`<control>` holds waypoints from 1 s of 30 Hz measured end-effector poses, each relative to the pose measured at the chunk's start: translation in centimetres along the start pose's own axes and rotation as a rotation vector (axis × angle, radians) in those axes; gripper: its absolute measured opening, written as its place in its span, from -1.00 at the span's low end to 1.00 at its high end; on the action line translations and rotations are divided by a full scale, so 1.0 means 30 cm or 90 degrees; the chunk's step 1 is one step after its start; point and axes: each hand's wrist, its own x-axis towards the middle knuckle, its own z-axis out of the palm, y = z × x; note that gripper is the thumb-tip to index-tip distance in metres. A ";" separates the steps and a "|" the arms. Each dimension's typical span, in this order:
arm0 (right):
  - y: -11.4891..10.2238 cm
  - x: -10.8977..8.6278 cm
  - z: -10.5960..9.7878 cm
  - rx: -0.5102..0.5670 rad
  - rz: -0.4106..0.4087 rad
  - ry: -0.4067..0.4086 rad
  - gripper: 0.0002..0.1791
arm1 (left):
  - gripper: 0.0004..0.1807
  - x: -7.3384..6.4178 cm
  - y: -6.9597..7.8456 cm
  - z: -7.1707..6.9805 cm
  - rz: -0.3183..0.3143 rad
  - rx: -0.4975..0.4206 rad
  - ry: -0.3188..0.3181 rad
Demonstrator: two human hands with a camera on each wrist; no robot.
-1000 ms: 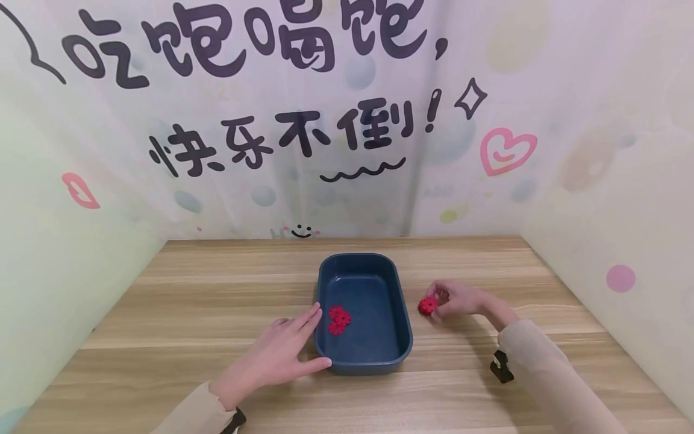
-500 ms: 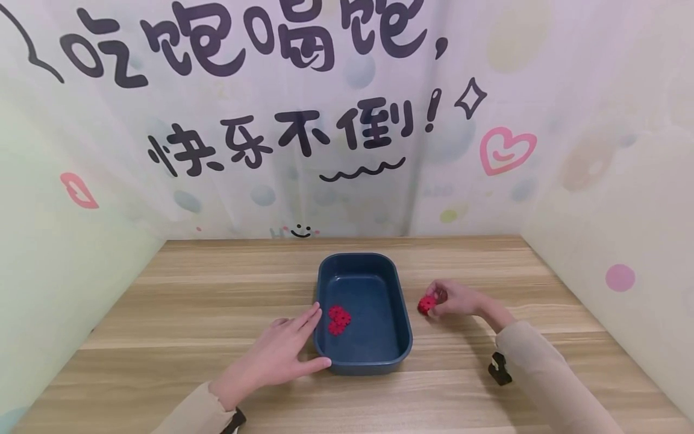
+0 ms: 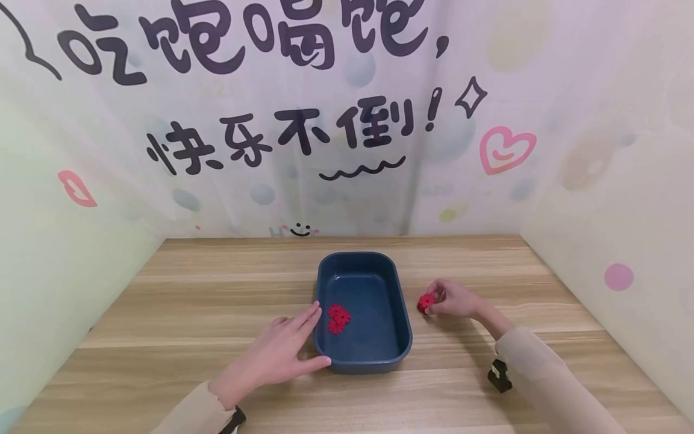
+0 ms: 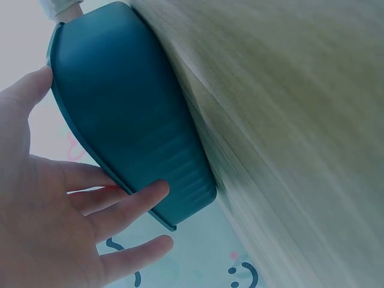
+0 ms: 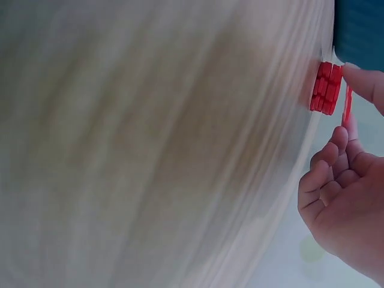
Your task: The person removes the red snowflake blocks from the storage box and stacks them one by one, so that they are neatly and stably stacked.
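Note:
A dark blue rectangular tray (image 3: 398, 301) stands on the table, with several red flower-shaped discs (image 3: 338, 318) lying at its left inside. My left hand (image 3: 273, 352) rests against the tray's left side, fingers straight and thumb touching the near corner; the left wrist view shows the fingertips along its outer wall. To the right of the tray, my right hand (image 3: 455, 299) pinches one red flower-shaped disc (image 5: 347, 105) between thumb and finger. Just below that disc, and apart from it, is a stack of red discs (image 5: 326, 89) on the table.
The wood-grain table (image 3: 217, 283) meets a printed back curtain (image 3: 244, 199) with black lettering. Pale side walls (image 3: 612, 181) stand left and right. A black wrist strap (image 3: 499, 376) shows under the right sleeve.
My right hand has shifted very slightly left near the red stack. The left hand, the tray and the discs inside it stay where they were.

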 end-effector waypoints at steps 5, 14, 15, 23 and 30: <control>0.001 -0.002 0.001 0.002 0.003 0.005 -0.65 | -0.06 0.001 0.000 -0.001 0.000 -0.002 0.000; 0.009 0.003 0.004 -0.007 0.033 0.002 -0.65 | -0.08 0.001 0.004 -0.002 -0.002 0.012 0.006; 0.009 0.003 0.004 -0.006 0.034 0.002 -0.65 | -0.08 0.001 0.005 -0.003 -0.002 0.012 0.006; -0.009 0.002 0.010 0.007 0.056 0.017 -0.64 | -0.07 0.001 0.005 -0.001 -0.001 0.017 0.009; -0.024 -0.003 0.013 0.020 0.094 0.035 -0.63 | -0.07 0.002 0.004 0.001 0.003 0.019 0.015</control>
